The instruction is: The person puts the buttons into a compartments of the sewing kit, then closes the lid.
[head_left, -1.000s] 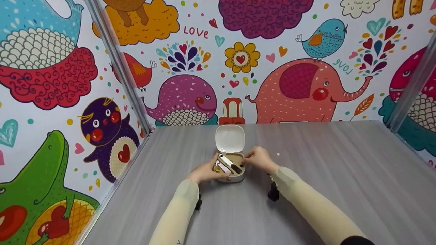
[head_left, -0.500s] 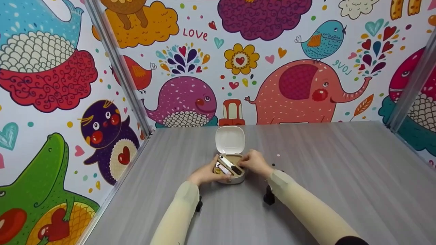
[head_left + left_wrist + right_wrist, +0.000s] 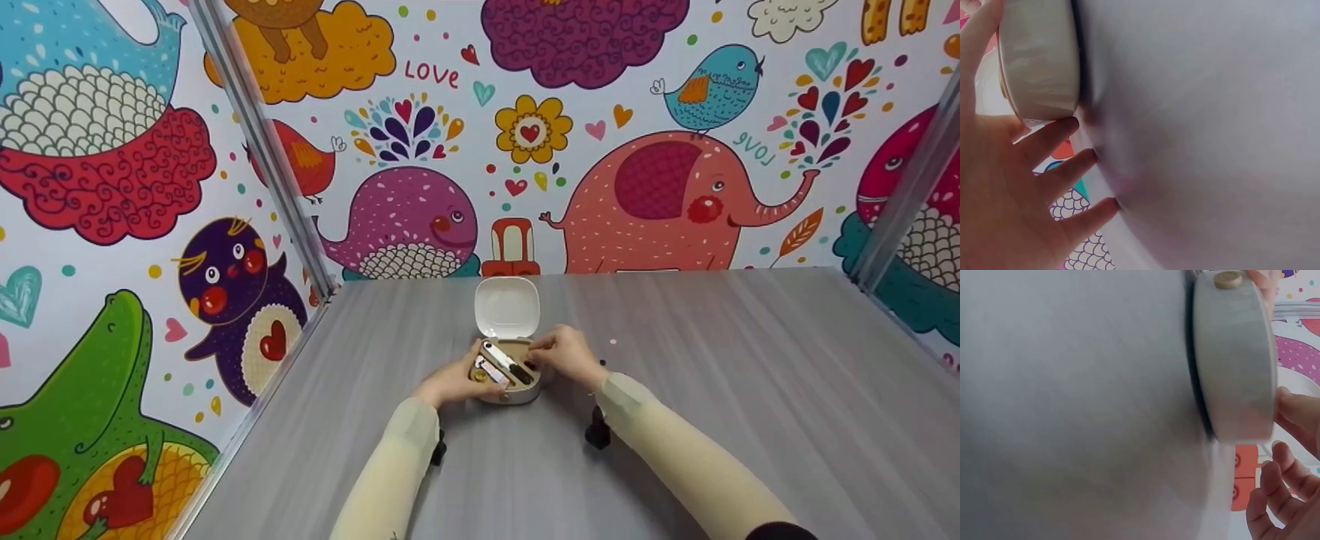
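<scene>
A small white jewelry box [image 3: 514, 396] with tan-lined compartments stands on the table, its white lid [image 3: 507, 307] raised at the back. My left hand [image 3: 454, 381] holds the box at its left side, thumb at the front; in the left wrist view several fingers spread beside the box wall [image 3: 1041, 56]. Inside lie a slim white item with a black end [image 3: 507, 361], a pinkish-white item [image 3: 491, 370] and a small gold round thing [image 3: 480, 376]. My right hand [image 3: 568, 351] reaches over the right rim, thumb and forefinger close together at the right compartment. Anything between those fingertips is hidden.
The grey table [image 3: 712, 360] extends around the box. A tiny pale dot [image 3: 613, 342] and a small dark dot [image 3: 602, 362] show near the right hand. Walls with printed cartoon animals stand behind and at the left, joined by a metal post [image 3: 262, 142].
My right hand dipped inward over the right compartment, then drew back slightly to the right. The left hand and the box have stayed in place.
</scene>
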The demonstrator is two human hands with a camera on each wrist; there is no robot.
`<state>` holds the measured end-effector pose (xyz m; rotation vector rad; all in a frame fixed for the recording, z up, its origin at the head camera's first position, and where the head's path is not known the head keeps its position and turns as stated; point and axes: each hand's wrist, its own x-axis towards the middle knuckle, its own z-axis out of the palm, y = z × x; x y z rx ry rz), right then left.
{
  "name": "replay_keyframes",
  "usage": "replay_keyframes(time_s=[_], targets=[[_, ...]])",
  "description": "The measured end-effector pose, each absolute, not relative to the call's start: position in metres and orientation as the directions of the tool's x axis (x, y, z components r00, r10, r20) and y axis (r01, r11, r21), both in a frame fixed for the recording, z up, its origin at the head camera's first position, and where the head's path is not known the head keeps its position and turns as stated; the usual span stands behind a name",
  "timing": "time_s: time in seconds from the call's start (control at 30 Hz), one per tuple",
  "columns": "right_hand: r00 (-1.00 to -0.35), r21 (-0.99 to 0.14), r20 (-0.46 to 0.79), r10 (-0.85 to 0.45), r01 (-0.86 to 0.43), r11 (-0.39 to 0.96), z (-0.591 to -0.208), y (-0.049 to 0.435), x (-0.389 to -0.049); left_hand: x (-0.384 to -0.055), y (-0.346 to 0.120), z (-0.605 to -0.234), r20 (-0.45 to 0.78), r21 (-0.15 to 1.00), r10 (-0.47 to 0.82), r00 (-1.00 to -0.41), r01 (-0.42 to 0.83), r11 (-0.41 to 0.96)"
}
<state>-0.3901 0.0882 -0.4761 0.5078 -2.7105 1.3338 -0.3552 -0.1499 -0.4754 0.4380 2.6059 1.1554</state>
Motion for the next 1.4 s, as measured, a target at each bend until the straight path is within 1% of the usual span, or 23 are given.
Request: replay_keyframes(time_s=[0.13,0.3,0.37,0.57,0.73,0.83,0.97,1.13,1.4], targets=[[-0.953,-0.773,0.211,-0.219,-0.299,0.559,-0.470,0.103,-0.391,-0.356,-0.152,-0.475,-0.114,0.733,0.355,-0.928,0.162,0.660],[-0.949,-0.772,0.234,-0.213,-0.314,0.552,-0.468,0.127,-0.395,-0.357,-0.157,-0.474,-0.121,0.711,0.317,-0.940,0.141,0.689],[-0.952,-0.784,0.224,-0.208,-0.303,0.542,-0.469,0.139,-0.395,-0.357,-0.158,-0.473,-0.122,0.712,0.311,-0.943,0.135,0.689],[-0.974,-0.805,0.150,-0.170,-0.221,0.551,-0.482,0.175,-0.391,-0.357,-0.160,-0.475,-0.132,0.716,0.305,-0.943,0.122,0.688],[-0.973,-0.797,0.142,-0.181,-0.221,0.563,-0.497,0.203,-0.387,-0.355,-0.160,-0.477,-0.119,0.733,0.333,-0.935,0.144,0.665],[-0.969,-0.806,0.137,-0.204,-0.229,0.545,-0.503,0.216,-0.385,-0.355,-0.159,-0.478,-0.121,0.741,0.334,-0.935,0.139,0.657],[-0.965,-0.822,0.110,-0.239,-0.223,0.524,-0.506,0.227,-0.381,-0.355,-0.158,-0.479,-0.126,0.738,0.334,-0.934,0.136,0.661],[-0.963,-0.813,0.046,-0.266,-0.191,0.550,-0.506,0.232,-0.375,-0.355,-0.155,-0.478,-0.128,0.734,0.343,-0.931,0.144,0.664],[-0.964,-0.805,0.068,-0.255,-0.204,0.557,-0.506,0.233,-0.374,-0.356,-0.150,-0.477,-0.135,0.748,0.353,-0.926,0.138,0.649]])
